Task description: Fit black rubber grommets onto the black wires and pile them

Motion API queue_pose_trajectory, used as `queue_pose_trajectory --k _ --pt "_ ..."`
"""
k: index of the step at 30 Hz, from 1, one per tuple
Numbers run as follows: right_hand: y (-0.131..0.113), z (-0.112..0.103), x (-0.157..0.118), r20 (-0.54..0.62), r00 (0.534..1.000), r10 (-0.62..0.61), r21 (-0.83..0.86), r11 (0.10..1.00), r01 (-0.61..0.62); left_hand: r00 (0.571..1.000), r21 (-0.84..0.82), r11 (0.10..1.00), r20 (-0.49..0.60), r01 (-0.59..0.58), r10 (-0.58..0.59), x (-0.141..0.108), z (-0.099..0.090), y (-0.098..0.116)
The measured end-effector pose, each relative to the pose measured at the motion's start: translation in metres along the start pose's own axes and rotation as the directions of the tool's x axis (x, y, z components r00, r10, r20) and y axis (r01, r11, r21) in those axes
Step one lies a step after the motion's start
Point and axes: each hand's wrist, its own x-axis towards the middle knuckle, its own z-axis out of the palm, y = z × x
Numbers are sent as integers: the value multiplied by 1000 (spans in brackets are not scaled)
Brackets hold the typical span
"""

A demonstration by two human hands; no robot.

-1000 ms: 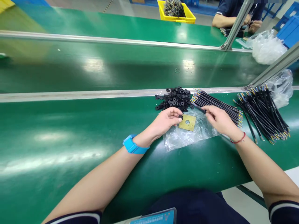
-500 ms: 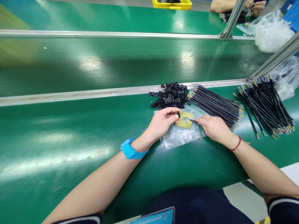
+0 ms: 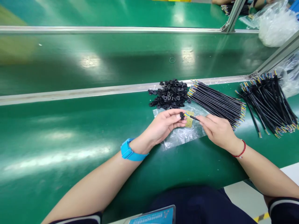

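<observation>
Between thumb and fingers, my left hand (image 3: 164,126) pinches a small black part (image 3: 182,116). My right hand (image 3: 217,129) holds a black cable (image 3: 194,118) whose thin coloured wires point left and meet the black part. Whether the wires are inside the part cannot be made out. Beneath and behind both hands lies a yellowish square plate (image 3: 189,122), partly hidden by my left fingers, on a clear plastic bag (image 3: 179,138).
A heap of black parts (image 3: 171,95) lies behind my left hand. Right of it are a row of black cables (image 3: 217,101) and a looser cable pile (image 3: 271,104). A metal rail (image 3: 93,94) crosses the green table (image 3: 58,133). Another person's arm shows at the top right.
The black part and the cable's wire ends have come together above the plate. My left fingers now cover more of the plate, and my right hand has shifted slightly right. The view has tilted slightly.
</observation>
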Motion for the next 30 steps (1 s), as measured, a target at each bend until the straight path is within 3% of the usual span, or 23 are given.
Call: queue_pose_trajectory --k 3,6,12,20,30 --pt "-1 -2 -1 9 998 -70 -56 996 70 1000 26 1000 -6 -2 2 1 1 0" --pt "-3 -4 -1 12 993 -118 0 993 118 1000 58 998 3 -21 21 1 1 -1" --pt "-1 -6 0 69 995 -75 121 990 66 995 160 983 0 -94 95 2 -2 -4" --pt "1 -9 -1 122 987 -104 68 993 96 989 233 961 18 -150 150 2 -5 -6" --pt "7 -10 -1 126 992 -2 303 952 -36 988 355 922 78 -153 134 2 -10 -5"
